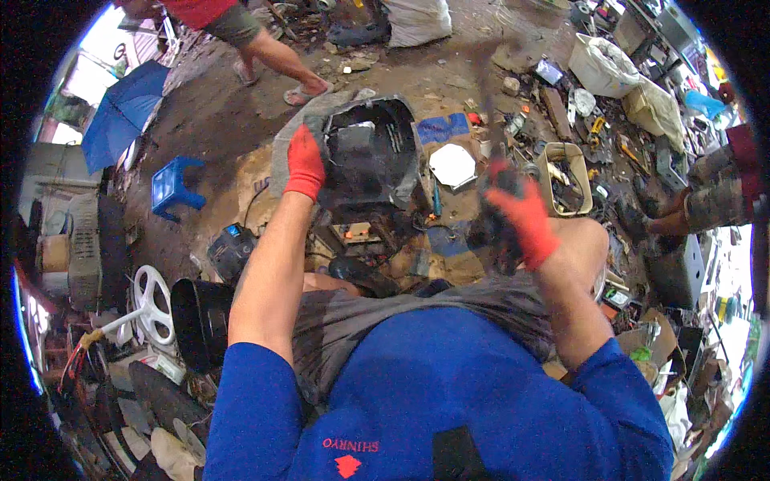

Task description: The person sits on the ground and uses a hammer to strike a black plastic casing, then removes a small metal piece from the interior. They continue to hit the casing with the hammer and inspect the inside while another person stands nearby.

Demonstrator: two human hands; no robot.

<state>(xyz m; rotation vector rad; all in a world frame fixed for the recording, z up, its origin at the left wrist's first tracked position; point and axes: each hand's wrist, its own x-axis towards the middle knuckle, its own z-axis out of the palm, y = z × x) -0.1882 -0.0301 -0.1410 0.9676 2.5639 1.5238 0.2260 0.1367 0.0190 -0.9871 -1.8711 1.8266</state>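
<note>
My left hand, in a red glove, grips the left rim of a black plastic housing. The housing is hollow and dusty, and it is tilted up between my knees. A grey, rough-looking piece shows along its left side. My right hand, also in a red glove, is raised to the right of the housing, apart from it. Its fingers are closed round a dark tool, smeared by motion. A dim, blurred streak rises above that hand; the tool's kind cannot be made out.
A white octagonal plate, a blue-handled screwdriver and a beige bin lie ahead. A blue stool and a white wheel on a shaft are at left. One person's legs pass ahead; another's stand at right.
</note>
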